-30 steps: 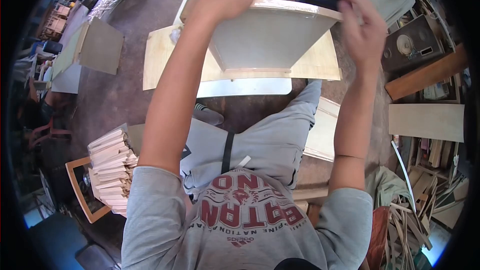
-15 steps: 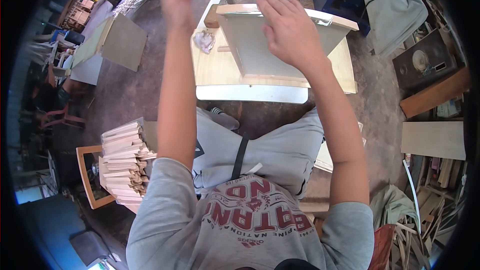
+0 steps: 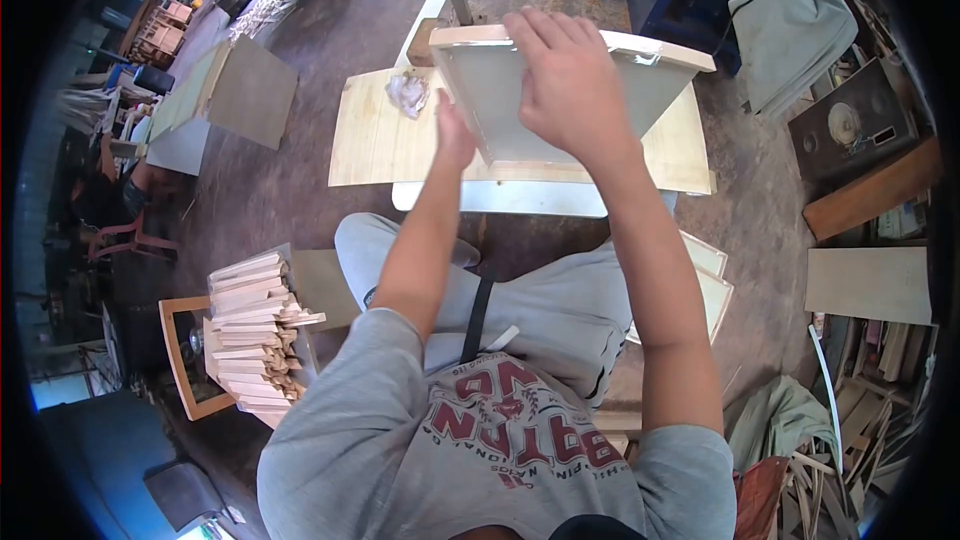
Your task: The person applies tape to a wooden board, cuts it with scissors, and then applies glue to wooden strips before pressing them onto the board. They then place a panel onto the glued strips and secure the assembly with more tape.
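A framed wooden panel (image 3: 480, 90) with a grey face and pale wood edges stands tilted on a light plywood board (image 3: 365, 155). My right hand (image 3: 570, 80) grips its upper edge, fingers hooked over the top and thumb against the grey face. Shiny clear strips show along that edge. Beside the panel's left edge is my left hand (image 3: 456, 135), seen side-on with its fingers stretched upward. A crumpled whitish wad (image 3: 408, 95) lies on the board just left of that hand, and a small wood block (image 3: 424, 45) sits behind it.
A stack of thin wood strips (image 3: 255, 325) lies to my left by an orange-brown wooden frame (image 3: 180, 370). Pale framed panels (image 3: 712, 290) rest by my right leg. A speaker box (image 3: 850, 125) and scrap wood (image 3: 860, 420) line the right side.
My left hand has come down from above the board to the panel's left edge, uncovering the board's left part. My right hand stays on the top edge, shifted slightly left.
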A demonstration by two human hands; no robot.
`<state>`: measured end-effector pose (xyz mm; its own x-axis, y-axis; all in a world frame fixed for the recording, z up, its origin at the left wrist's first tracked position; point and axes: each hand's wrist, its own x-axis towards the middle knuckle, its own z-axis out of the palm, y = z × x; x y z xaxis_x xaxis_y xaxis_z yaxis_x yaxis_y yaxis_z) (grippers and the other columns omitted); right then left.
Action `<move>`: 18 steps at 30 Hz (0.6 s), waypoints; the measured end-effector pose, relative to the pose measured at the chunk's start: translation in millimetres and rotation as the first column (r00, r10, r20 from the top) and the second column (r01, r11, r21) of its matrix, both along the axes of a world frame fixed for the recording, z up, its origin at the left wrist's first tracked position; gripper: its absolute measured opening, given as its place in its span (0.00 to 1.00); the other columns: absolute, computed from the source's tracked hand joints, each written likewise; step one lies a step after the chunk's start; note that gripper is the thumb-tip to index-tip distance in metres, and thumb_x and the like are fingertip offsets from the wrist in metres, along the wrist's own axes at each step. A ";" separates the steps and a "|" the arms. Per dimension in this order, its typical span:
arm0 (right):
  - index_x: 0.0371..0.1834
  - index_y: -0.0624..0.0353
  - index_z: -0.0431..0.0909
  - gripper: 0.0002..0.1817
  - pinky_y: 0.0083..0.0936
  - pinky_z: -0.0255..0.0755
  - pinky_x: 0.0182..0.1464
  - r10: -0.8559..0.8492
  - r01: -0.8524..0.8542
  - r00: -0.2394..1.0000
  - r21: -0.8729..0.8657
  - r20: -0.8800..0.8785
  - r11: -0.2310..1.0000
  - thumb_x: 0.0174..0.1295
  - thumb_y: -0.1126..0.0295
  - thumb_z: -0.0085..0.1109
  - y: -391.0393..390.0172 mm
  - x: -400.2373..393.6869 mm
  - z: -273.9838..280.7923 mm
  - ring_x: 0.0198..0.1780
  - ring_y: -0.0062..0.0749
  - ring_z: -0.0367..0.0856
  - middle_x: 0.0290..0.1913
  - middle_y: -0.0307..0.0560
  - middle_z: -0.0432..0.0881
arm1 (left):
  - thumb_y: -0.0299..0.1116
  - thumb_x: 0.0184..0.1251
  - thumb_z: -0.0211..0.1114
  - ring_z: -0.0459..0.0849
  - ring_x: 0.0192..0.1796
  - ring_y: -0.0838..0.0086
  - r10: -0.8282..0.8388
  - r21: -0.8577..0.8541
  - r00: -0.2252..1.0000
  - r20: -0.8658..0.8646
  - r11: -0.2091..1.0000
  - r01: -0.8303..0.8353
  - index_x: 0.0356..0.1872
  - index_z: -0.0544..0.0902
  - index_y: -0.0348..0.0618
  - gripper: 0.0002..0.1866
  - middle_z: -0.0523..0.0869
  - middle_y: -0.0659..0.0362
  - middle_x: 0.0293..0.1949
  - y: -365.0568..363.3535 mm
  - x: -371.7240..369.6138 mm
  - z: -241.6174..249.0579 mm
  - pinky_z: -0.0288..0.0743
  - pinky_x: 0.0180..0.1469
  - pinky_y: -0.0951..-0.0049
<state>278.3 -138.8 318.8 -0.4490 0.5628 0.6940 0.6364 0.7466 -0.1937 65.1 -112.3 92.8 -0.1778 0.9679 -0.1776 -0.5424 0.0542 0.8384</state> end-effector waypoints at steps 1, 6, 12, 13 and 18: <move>0.59 0.64 0.77 0.27 0.43 0.66 0.68 -0.001 0.001 1.000 0.004 -0.002 1.000 0.51 0.80 0.57 1.0 1.3 2.5 0.62 0.48 0.77 0.60 0.56 0.81 | 0.68 0.80 0.28 0.51 0.84 0.62 -0.054 0.027 0.998 0.015 0.998 0.053 0.80 0.61 0.43 0.43 0.61 0.53 0.81 6.2 -26.1 -14.2 0.32 0.82 0.58; 0.60 0.64 0.77 0.28 0.43 0.66 0.68 -0.013 0.014 0.999 0.018 -0.034 1.000 0.50 0.80 0.57 -7.7 -1.3 0.6 0.63 0.49 0.77 0.61 0.57 0.81 | 0.73 0.76 0.30 0.50 0.84 0.61 0.290 0.034 0.934 -0.208 0.957 -0.289 0.80 0.61 0.46 0.46 0.63 0.52 0.80 -6.7 -77.6 38.7 0.26 0.81 0.50; 0.62 0.64 0.76 0.30 0.44 0.65 0.68 -0.039 0.039 0.998 -0.015 -0.055 0.999 0.50 0.80 0.57 -5.4 0.3 -0.5 0.63 0.51 0.77 0.62 0.57 0.81 | 0.62 0.84 0.33 0.60 0.79 0.63 0.122 0.133 0.972 -0.200 0.986 -0.097 0.79 0.59 0.38 0.40 0.64 0.51 0.78 -35.2 45.4 65.8 0.48 0.80 0.67; 0.62 0.64 0.76 0.30 0.44 0.65 0.69 -0.048 0.048 0.998 -0.010 -0.038 0.999 0.50 0.80 0.58 -6.6 -0.7 1.1 0.63 0.51 0.77 0.62 0.57 0.81 | 0.62 0.84 0.33 0.60 0.79 0.63 0.096 0.107 0.976 -0.195 0.991 -0.076 0.79 0.59 0.37 0.40 0.64 0.51 0.78 -35.4 41.7 66.5 0.48 0.80 0.67; 0.64 0.63 0.75 0.31 0.44 0.64 0.69 -0.071 0.071 0.997 0.007 0.024 0.997 0.50 0.79 0.59 -8.5 1.5 1.8 0.64 0.52 0.76 0.64 0.56 0.80 | 0.61 0.85 0.32 0.67 0.75 0.64 0.125 0.168 0.974 -0.188 0.981 -0.093 0.77 0.62 0.36 0.39 0.68 0.51 0.76 -38.7 43.7 92.8 0.56 0.77 0.66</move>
